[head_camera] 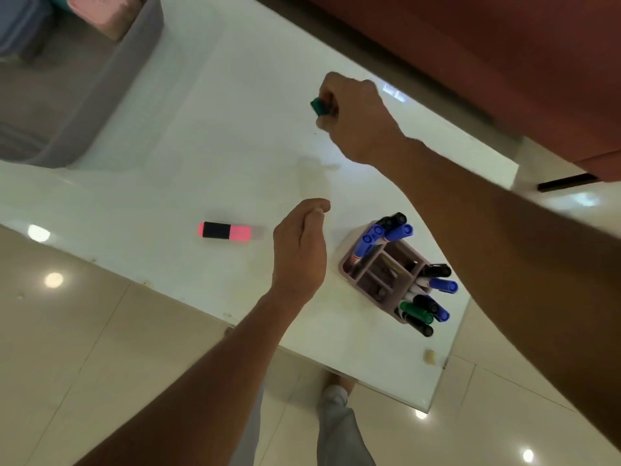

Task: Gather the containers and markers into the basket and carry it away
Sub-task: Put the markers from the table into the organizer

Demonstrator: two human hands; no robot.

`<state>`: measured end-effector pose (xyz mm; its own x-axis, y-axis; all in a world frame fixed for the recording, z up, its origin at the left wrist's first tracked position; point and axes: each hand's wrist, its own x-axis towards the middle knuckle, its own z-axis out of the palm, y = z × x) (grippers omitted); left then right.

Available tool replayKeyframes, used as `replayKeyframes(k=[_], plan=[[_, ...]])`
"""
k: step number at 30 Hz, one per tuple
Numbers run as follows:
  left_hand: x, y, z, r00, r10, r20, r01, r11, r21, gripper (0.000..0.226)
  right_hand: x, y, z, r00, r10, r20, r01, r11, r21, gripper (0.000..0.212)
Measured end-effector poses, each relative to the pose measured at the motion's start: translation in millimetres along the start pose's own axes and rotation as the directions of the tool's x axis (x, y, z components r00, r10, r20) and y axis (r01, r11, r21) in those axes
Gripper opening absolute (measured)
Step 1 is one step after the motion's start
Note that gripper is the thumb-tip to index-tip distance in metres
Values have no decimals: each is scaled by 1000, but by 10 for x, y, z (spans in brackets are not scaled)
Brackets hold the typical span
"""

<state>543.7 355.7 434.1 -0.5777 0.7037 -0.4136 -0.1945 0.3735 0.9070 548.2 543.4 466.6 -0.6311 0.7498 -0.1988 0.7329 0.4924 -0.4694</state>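
Head view: your right hand (356, 119) closes its grip round a green marker (321, 106) above the white tabletop (201, 146), probably heading for the grey basket (134, 79) far left. Your left hand (299, 250), its grip loose and empty, hovers near the pink marker (225, 231), probably ready to take it. The marker holder (379, 274) stands just right of that hand.

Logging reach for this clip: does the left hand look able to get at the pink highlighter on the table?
Probably yes. The left hand, holding nothing, is beside the pink highlighter, with only bare table between them; the right hand grips a green marker farther off.
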Motion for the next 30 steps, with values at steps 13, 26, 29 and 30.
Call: replayKeyframes(k=[13,26,29,30], plan=[[-465,83,107,976,-141,167,147,989,-22,60,-2479,-351,-119,746,377,-549,-76,867,492,21],[-486,-18,46,927,-176,332,178,984,24,49,-2400,-149,875,758,481,-441,-199,814,546,22],[-499,5,37,930,-152,335,151,988,27,49,-2352,-135,943,752,490,-441,-236,825,514,20],[-505,11,41,933,-144,329,143,989,28,49,-2336,-142,946,745,508,-433,-263,820,509,19]])
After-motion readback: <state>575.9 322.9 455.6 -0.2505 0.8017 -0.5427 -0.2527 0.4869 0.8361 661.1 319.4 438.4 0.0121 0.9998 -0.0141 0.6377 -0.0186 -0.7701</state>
